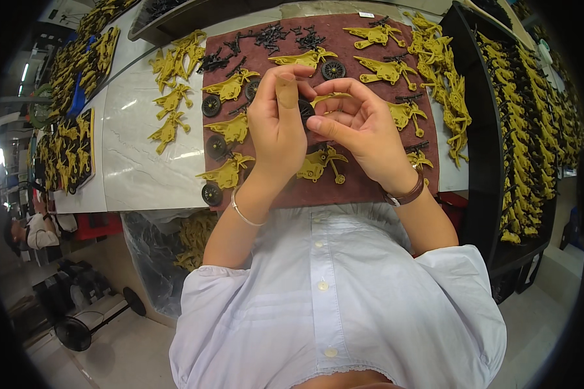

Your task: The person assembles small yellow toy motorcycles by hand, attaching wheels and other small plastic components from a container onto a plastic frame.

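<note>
Above the dark red mat (272, 65), my two hands meet around a small black spoked wheel (305, 113), partly hidden by the fingers. My left hand (278, 120) is curled on its left side, with a tan cover on one digit. My right hand (370, 129) closes on it from the right, thumb against the wheel. A strip of yellow plastic shows behind the right fingers; whether it is held or lies on the mat, I cannot tell. Just below the hands lies a yellow toy motorcycle body (321, 163). More yellow bodies (227, 172), some with black wheels (212, 194), lie around.
Small black parts (269, 37) are heaped at the mat's far side. Yellow pieces are piled on the pale table at left (175, 71) and right (444, 84). A black rack (483, 129) packed with yellow pieces stands at right. A plastic bag (156, 259) hangs below the table's near edge.
</note>
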The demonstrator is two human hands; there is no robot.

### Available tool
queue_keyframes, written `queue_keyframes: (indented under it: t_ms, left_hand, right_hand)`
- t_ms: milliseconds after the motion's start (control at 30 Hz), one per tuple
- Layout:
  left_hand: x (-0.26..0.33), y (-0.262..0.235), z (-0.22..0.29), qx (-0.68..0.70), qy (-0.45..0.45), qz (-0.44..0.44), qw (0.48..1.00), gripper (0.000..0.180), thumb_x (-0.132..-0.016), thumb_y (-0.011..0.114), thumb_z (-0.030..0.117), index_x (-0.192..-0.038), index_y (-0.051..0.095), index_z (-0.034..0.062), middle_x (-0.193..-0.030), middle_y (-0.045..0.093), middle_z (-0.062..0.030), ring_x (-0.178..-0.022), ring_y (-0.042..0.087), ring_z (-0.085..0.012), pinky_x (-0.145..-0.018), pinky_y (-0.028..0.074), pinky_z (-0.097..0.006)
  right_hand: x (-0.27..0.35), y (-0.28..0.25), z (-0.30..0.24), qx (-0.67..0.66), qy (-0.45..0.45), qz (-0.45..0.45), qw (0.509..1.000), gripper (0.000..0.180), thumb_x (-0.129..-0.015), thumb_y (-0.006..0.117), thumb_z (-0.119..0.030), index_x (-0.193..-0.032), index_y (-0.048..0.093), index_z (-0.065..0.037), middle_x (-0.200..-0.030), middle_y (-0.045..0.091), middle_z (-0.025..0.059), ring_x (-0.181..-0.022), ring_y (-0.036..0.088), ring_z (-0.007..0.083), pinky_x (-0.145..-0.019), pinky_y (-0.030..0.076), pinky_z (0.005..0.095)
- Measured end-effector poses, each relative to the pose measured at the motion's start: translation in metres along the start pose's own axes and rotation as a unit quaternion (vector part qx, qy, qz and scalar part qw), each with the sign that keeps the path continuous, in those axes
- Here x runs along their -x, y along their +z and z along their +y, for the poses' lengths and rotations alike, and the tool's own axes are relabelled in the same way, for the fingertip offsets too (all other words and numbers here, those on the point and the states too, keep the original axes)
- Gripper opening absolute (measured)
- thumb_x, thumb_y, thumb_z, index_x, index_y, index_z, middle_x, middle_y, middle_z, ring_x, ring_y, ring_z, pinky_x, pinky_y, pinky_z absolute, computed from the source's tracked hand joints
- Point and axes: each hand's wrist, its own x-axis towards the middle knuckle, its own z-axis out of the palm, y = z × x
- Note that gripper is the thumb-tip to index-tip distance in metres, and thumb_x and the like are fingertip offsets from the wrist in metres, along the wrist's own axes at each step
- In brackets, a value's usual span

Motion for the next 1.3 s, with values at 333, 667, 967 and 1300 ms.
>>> queue_keyframes:
  t_ms: [333, 667, 967, 1300]
  left_hand:
    - [0.007, -0.053, -0.026, 0.565, -0.354, -0.023, 0.745, 0.03, -0.092, 0.044, 0.008, -0.118, 0.051, -0.0055, -0.108, 0.054, -0.0149, -0.101, 0.05, -0.0267, -0.08, 0.046, -0.038]
    - [0.02, -0.031, 0.0, 0.459, -0.345, -0.054, 0.817, 0.053, -0.084, 0.04, -0.004, -0.137, 0.037, -0.0025, -0.143, 0.035, -0.0268, -0.137, 0.034, -0.0388, -0.091, 0.046, -0.04]
    - [0.041, 0.034, 0.017, 0.234, -0.179, -0.299, 0.908, 0.076, -0.083, 0.035, -0.009, -0.152, 0.004, 0.001, -0.157, 0.014, -0.0222, -0.141, 0.027, -0.0292, -0.113, 0.025, -0.035]
    - [0.04, 0.036, 0.017, 0.066, -0.091, -0.432, 0.895, 0.064, -0.07, 0.038, -0.012, -0.13, 0.054, 0.0037, -0.142, 0.04, -0.0179, -0.132, 0.041, -0.0289, -0.108, 0.033, -0.037]
  right_hand:
    - [0.038, -0.036, -0.018, 0.377, 0.035, -0.134, 0.916, 0.017, -0.079, 0.069, -0.005, -0.094, 0.067, 0.002, -0.081, 0.07, 0.0122, -0.07, 0.068, 0.0188, -0.065, 0.053, 0.0299]
    - [0.046, -0.034, -0.018, 0.435, -0.016, -0.008, 0.9, 0.015, -0.078, 0.069, -0.008, -0.09, 0.068, 0.002, -0.08, 0.066, 0.0138, -0.069, 0.065, 0.0235, -0.064, 0.051, 0.0321]
    - [0.055, -0.051, -0.025, 0.042, 0.03, 0.072, 0.996, 0.032, -0.087, 0.069, -0.004, -0.116, 0.056, -0.002, -0.098, 0.066, 0.0052, -0.086, 0.064, 0.0079, -0.068, 0.052, 0.0203]
    - [0.107, -0.105, -0.068, 0.441, 0.073, 0.112, 0.888, 0.02, -0.079, 0.071, -0.005, -0.098, 0.066, -0.001, -0.084, 0.068, 0.0039, -0.076, 0.064, 0.0103, -0.065, 0.049, 0.0231]
